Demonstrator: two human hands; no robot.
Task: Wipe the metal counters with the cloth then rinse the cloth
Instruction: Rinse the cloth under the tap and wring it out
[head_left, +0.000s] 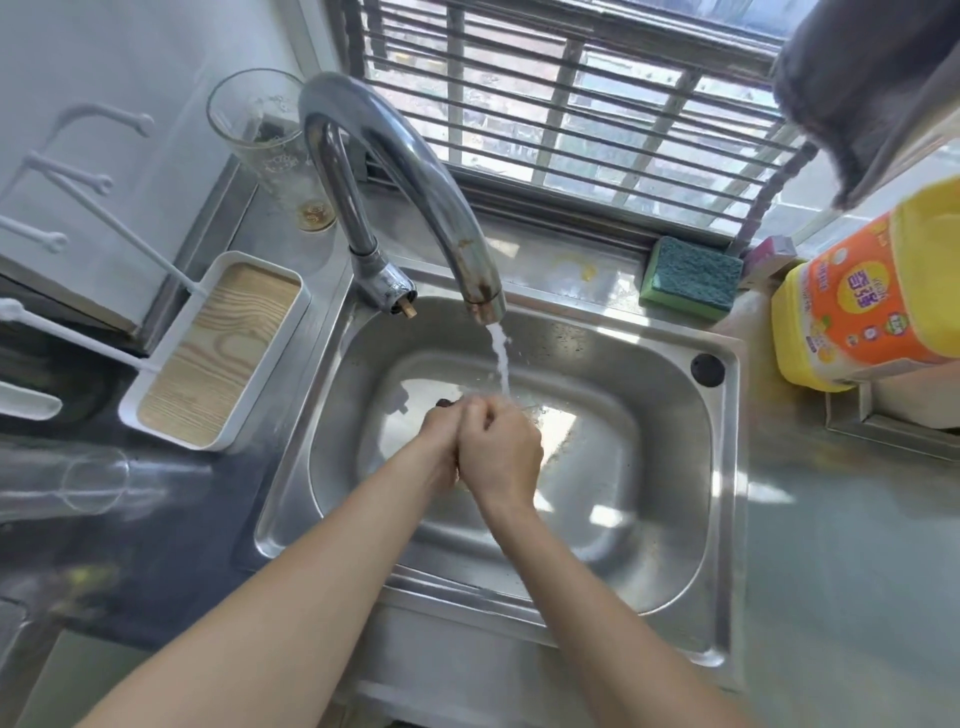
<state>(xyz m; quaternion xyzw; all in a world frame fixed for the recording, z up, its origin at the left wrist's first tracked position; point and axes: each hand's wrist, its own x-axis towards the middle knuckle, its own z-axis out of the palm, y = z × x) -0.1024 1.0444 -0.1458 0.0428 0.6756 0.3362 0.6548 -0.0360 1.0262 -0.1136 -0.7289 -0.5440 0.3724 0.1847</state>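
Down in the steel sink (675, 415), both hands are pressed together under the stream of water (501, 358) that falls from the curved tap (415, 171). The left hand (441, 441) and the right hand (501, 447) have their fingers curled, knuckles meeting, and seem to be clasped around something; only a small dark bit shows at the left fingertips, which may be the cloth (445, 402), though it is too hidden to tell for sure. Both bare forearms reach in from the lower edge of the view. To the left of the sink, on the dark table (130, 519), stands a white tray with a wood-grain base (218, 353), and a clear glass (265, 140) stands behind the tap near the wall. On the ledge behind the sink lies a green and yellow sponge (691, 275), just below the barred window (571, 104). To the right, a yellow detergent bottle with an orange label (862, 306) sits on the metal table (841, 545), and a dark grey towel (857, 93) hangs at the upper right.
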